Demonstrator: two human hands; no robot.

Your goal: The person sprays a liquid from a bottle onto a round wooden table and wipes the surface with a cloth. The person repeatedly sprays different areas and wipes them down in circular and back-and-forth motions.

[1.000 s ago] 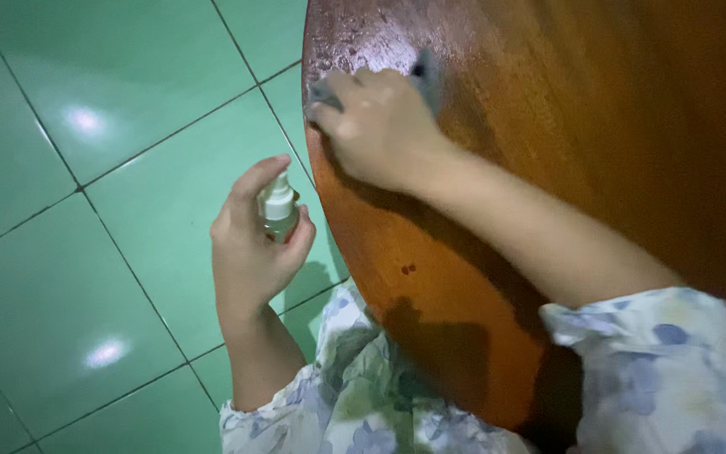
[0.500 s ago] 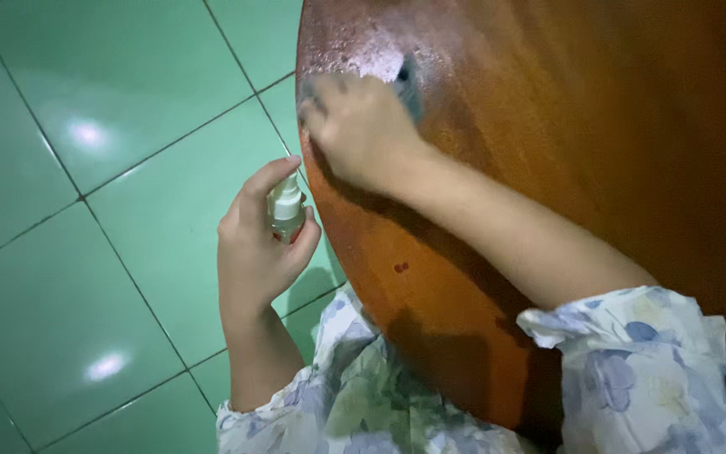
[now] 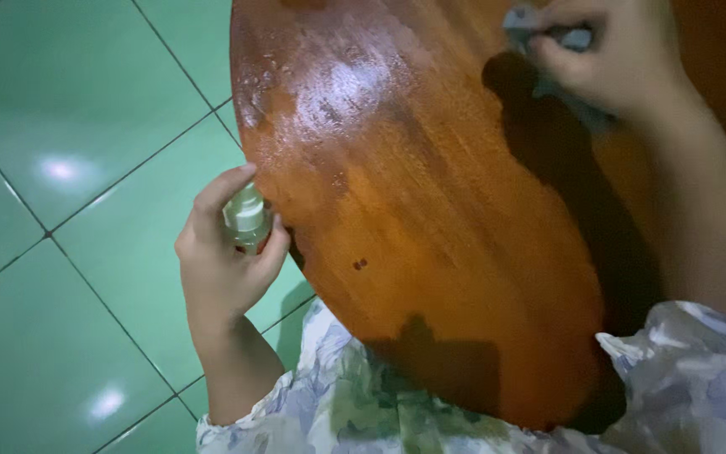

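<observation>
Here, from the head camera looking down, the left hand (image 3: 224,261) hangs over the green tiled floor (image 3: 69,210), just beside the rounded edge of the wooden counter (image 3: 430,244). Its grip is closed around a small spray bottle (image 3: 247,220) with a pale cap: the fingers wrap the body from behind, the forefinger arches over the top of the cap, and the thumb presses in from the near side. The bottle stands roughly upright, its nozzle end close to the counter's rim. The right hand (image 3: 607,55) is at the far upper part of the counter, well apart from the left, with its grip bunched tightly on a small grey cloth (image 3: 539,29) that lies pressed against the wood; only a crumpled corner of the cloth shows past the knuckles. A dark shadow falls on the wood below that hand. Near the upper left rim the counter's surface carries a wet, glossy patch (image 3: 329,84) with scattered droplets catching the light. A small dark spot (image 3: 360,264) sits on the wood nearer the person. Floral sleeves (image 3: 699,378) in pale blue and white cover both arms at the bottom of the view.
</observation>
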